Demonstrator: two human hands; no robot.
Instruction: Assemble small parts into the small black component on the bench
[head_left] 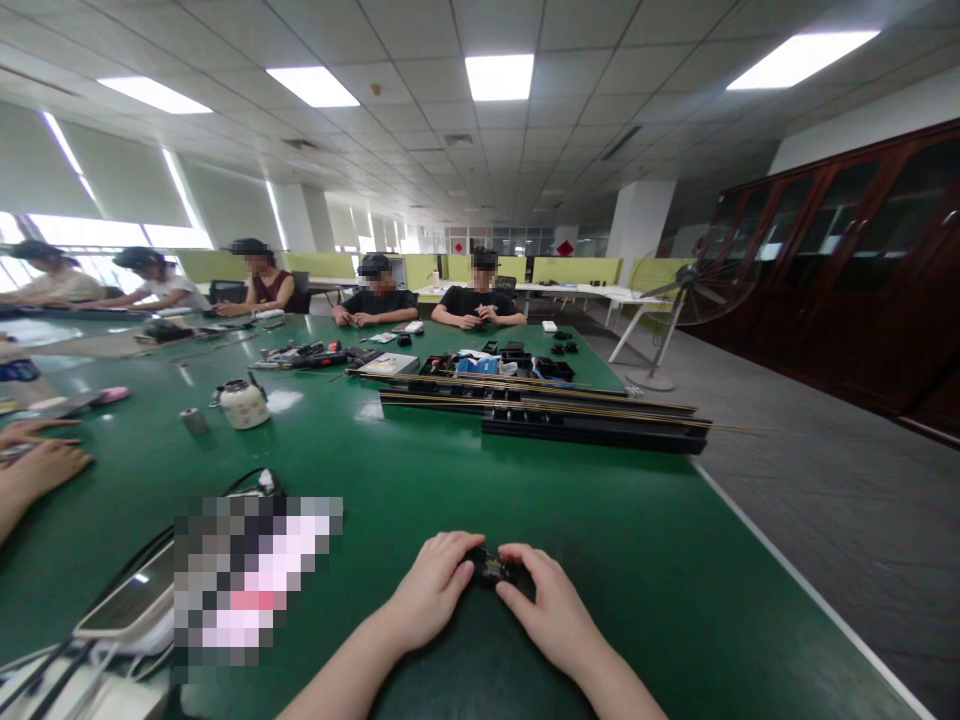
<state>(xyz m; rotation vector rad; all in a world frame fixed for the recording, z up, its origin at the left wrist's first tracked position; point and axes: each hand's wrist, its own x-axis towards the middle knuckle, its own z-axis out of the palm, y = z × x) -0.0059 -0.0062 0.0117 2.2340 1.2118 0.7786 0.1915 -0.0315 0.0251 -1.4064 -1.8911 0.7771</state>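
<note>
Between my two hands is a small black object (pixel 492 569) with a hint of yellowish detail on top; its kind is too small to make out. My left hand (pixel 436 582) grips its left end between thumb and fingers. On the opposite end, the thumb and fingertips of my right hand (pixel 546 598) close on it. Both hands rest low over the green tabletop (pixel 420 470), near its front edge. My fingers hide the object's ends.
Long black rails (pixel 592 436) with thin brass-coloured rods lie across the table ahead. To my left are a phone (pixel 127 600) with cables, a pixelated item, a white pot (pixel 244 404) and a grey cylinder (pixel 193 421). A co-worker's hand (pixel 52 465) is at far left; several people sit beyond.
</note>
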